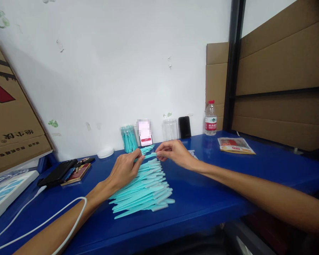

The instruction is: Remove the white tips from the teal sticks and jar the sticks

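Between my two hands is one turquoise eyebrow razor [150,155], level above the far end of a pile. The thumb and fingers of my left hand [126,164] are closed on its left end. My right hand [174,153] pinches its right end, where the paler tip shows. Below lies a long row of similar razors [146,189], their pale ends mostly to the right. A few loose razors [148,148] lie just behind my hands. Beyond them a clear jar [129,139] stands upright, filled with more razors.
At the wall stand a lit phone [145,134], a clear jar [170,129], a black phone-like object [184,127] and a water bottle [211,118]. A white lid [105,153] and black pouch [57,173] lie left. A white cable [81,209] crosses my left forearm. A packet [236,145] lies right.
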Demonstrator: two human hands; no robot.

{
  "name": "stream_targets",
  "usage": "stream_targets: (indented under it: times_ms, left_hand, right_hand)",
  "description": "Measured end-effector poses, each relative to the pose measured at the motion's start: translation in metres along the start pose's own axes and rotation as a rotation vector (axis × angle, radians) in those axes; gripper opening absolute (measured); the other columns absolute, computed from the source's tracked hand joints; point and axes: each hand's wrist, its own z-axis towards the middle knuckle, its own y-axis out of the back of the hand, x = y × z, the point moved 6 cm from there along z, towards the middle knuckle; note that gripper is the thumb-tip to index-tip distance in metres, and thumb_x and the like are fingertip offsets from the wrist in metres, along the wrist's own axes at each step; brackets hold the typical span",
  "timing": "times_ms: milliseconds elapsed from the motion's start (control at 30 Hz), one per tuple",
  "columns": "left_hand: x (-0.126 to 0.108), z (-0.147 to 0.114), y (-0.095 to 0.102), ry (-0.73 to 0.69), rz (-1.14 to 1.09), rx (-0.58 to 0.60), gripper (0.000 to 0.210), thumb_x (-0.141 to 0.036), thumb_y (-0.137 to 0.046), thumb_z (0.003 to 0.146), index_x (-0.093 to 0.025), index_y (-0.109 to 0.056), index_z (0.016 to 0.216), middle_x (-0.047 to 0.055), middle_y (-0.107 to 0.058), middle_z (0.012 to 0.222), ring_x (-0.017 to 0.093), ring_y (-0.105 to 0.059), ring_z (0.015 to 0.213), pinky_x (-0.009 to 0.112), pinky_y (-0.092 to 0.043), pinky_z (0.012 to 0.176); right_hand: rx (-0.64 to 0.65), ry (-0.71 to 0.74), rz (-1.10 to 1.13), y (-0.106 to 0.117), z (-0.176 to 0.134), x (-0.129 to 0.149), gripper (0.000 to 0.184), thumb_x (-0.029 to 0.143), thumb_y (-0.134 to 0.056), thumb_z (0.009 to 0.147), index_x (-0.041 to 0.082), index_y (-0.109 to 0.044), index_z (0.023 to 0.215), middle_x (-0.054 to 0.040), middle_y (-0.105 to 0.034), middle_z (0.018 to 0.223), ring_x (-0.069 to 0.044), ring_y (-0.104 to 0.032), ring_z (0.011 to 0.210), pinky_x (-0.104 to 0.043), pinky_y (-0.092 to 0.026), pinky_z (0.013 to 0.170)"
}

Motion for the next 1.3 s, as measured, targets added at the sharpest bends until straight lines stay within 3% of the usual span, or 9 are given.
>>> stream_targets:
  times_ms: [167, 300, 367, 600, 733, 900, 1033, 1167, 1300]
  left_hand:
    - [0.008, 0.004, 0.006, 0.031, -0.046, -0.050, 0.033, -0.039, -0.033, 0.098, -0.020, -0.052, 0.079, -0.001, -0.055, 0.066, 0.015, -0.051, 0.060, 0.025, -0.033, 0.058]
    - [0.030, 0.008, 0.025, 0.147, -0.170, -0.222, 0.036, -0.041, -0.030, 0.098, -0.020, -0.059, 0.090, 0.002, -0.064, 0.080, 0.016, -0.058, 0.071, 0.025, -0.040, 0.063]
    - [0.039, 0.009, 0.028, 0.188, -0.147, -0.239, 0.035, -0.041, -0.033, 0.097, -0.019, -0.059, 0.089, 0.002, -0.063, 0.076, 0.016, -0.057, 0.066, 0.025, -0.040, 0.060]
    - [0.046, 0.011, -0.001, 0.095, 0.011, -0.034, 0.023, -0.034, -0.040, 0.093, -0.021, -0.059, 0.091, 0.003, -0.063, 0.084, 0.018, -0.057, 0.075, 0.028, -0.040, 0.065]
    - [0.073, 0.008, -0.021, 0.092, 0.052, 0.074, 0.025, -0.032, -0.040, 0.092, -0.020, -0.058, 0.103, 0.007, -0.063, 0.100, 0.021, -0.058, 0.090, 0.032, -0.044, 0.076]
    - [0.106, 0.002, -0.029, 0.126, 0.093, 0.175, 0.026, -0.030, -0.044, 0.088, -0.019, -0.062, 0.103, 0.009, -0.064, 0.103, 0.025, -0.058, 0.097, 0.036, -0.043, 0.082]
    - [0.117, 0.001, -0.031, 0.153, 0.126, 0.199, 0.026, -0.030, -0.050, 0.083, -0.019, -0.064, 0.102, 0.009, -0.065, 0.101, 0.027, -0.059, 0.096, 0.035, -0.043, 0.080]
    - [0.125, 0.003, -0.038, 0.179, 0.148, 0.231, 0.025, -0.029, -0.050, 0.081, -0.019, -0.065, 0.099, 0.009, -0.065, 0.096, 0.026, -0.060, 0.092, 0.034, -0.043, 0.077]
    - [0.131, 0.005, -0.043, 0.217, 0.124, 0.236, 0.027, -0.028, -0.051, 0.078, -0.019, -0.064, 0.101, 0.008, -0.065, 0.094, 0.024, -0.060, 0.088, 0.032, -0.043, 0.073]
  right_hand:
    - [-0.069, 0.246, -0.617, 0.002, -0.007, 0.018, 0.008, 0.020, -0.063, 0.085, 0.019, -0.071, 0.083, -0.0031, -0.067, 0.083, -0.016, -0.060, 0.079, -0.029, -0.043, 0.070]
    - [-0.078, 0.307, -0.739, -0.002, -0.010, 0.021, 0.008, 0.017, -0.064, 0.085, 0.020, -0.071, 0.084, -0.0023, -0.066, 0.081, -0.017, -0.057, 0.081, -0.028, -0.041, 0.070]
    - [-0.055, 0.313, -0.745, -0.007, -0.011, 0.019, 0.008, 0.016, -0.065, 0.085, 0.020, -0.071, 0.084, -0.0025, -0.066, 0.082, -0.017, -0.057, 0.081, -0.028, -0.040, 0.070]
    - [0.031, 0.365, -0.728, -0.027, -0.014, 0.014, 0.006, 0.020, -0.065, 0.085, 0.019, -0.071, 0.087, -0.0027, -0.068, 0.085, -0.017, -0.057, 0.084, -0.027, -0.041, 0.071]
    - [-0.022, 0.409, -0.746, -0.013, -0.010, 0.022, 0.017, 0.030, -0.058, 0.091, 0.020, -0.070, 0.096, -0.0041, -0.068, 0.091, -0.017, -0.058, 0.087, -0.028, -0.042, 0.075]
    - [-0.176, 0.237, -0.997, 0.042, 0.005, 0.019, 0.025, 0.030, -0.050, 0.094, 0.018, -0.071, 0.090, -0.0066, -0.068, 0.085, -0.019, -0.059, 0.084, -0.028, -0.039, 0.068]
    - [-0.105, -0.069, -1.193, 0.078, 0.017, -0.011, 0.026, 0.033, -0.052, 0.090, 0.018, -0.072, 0.082, -0.0082, -0.069, 0.080, -0.022, -0.061, 0.076, -0.028, -0.036, 0.058]
    - [0.064, -0.193, -1.234, 0.081, 0.019, -0.047, 0.026, 0.034, -0.054, 0.088, 0.020, -0.073, 0.100, -0.0113, -0.071, 0.095, -0.026, -0.063, 0.087, -0.029, -0.040, 0.063]
    - [0.159, -0.152, -1.247, 0.069, 0.021, -0.070, 0.043, 0.039, -0.046, 0.093, 0.021, -0.059, 0.130, -0.0153, -0.066, 0.115, -0.031, -0.058, 0.107, -0.031, -0.044, 0.073]
